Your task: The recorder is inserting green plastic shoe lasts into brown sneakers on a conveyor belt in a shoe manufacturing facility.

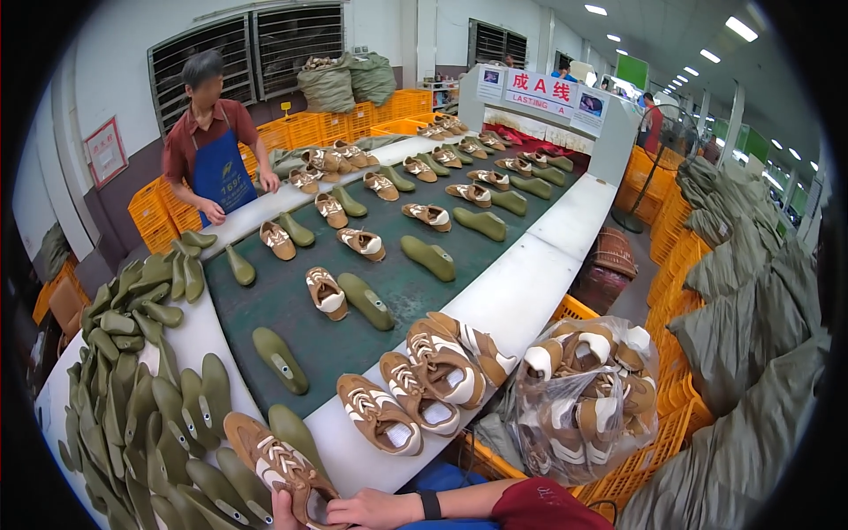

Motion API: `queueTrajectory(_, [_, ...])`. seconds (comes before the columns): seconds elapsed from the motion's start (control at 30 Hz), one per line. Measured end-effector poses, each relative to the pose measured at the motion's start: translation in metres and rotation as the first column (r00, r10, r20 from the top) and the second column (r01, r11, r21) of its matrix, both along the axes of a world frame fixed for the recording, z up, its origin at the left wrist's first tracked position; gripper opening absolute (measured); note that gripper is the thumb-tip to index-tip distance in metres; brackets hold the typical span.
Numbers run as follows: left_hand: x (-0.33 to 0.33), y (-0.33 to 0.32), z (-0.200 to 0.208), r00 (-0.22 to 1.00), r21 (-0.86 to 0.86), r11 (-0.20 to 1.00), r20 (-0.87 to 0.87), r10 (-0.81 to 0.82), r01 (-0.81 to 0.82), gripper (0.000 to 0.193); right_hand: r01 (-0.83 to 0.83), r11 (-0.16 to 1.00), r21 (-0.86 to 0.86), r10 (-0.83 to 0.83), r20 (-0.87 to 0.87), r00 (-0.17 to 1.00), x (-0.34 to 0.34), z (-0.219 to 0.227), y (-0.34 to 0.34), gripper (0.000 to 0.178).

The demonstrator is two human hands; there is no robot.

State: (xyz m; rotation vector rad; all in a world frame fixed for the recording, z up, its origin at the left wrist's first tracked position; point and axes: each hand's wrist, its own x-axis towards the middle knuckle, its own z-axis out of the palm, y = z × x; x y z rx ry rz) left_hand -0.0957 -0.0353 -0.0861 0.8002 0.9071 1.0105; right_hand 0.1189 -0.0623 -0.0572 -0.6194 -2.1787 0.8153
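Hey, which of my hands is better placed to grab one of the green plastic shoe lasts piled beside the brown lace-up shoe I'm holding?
Probably left. The left hand sits under the brown lace-up shoe, right beside the green plastic shoe lasts. The right hand grips the shoe's heel, farther away.

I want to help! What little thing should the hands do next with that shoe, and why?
Probably slide the brown shoe onto the green shoe form right behind it. Both hands, right hand and left hand, grip its heel end, and the belt carries shoes beside forms.
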Motion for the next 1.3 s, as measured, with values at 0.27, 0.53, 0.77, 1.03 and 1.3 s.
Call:
queueTrajectory(0.27, [-0.007,-0.002,-0.009,0.999,-0.029,0.999,0.028,0.032,-0.031,0.052,-0.007,1.000,-0.017,0.007,0.027,1.000,-0.006,-0.003,0.000,0.025])
queueTrajectory(0.53, [-0.010,0.002,-0.012,0.999,-0.026,0.998,-0.003,-0.051,0.051,0.052,0.027,0.999,-0.020,-0.027,0.037,0.999,-0.006,-0.008,-0.001,0.022])
queueTrajectory(0.77, [-0.008,0.003,-0.015,0.995,-0.109,0.994,-0.094,-0.010,0.000,0.062,0.045,0.999,0.022,-0.045,0.029,0.999,-0.002,-0.009,0.000,0.017])
queueTrajectory(1.03, [-0.015,0.008,-0.023,0.996,-0.140,0.990,-0.080,-0.036,0.024,0.063,0.063,0.998,0.019,-0.063,0.046,0.997,-0.006,-0.012,-0.001,0.019])
queueTrajectory(1.3, [-0.012,0.004,-0.020,0.997,-0.114,0.994,-0.080,-0.016,0.007,0.064,0.054,0.998,0.022,-0.055,0.058,0.997,-0.006,-0.014,-0.003,0.018])
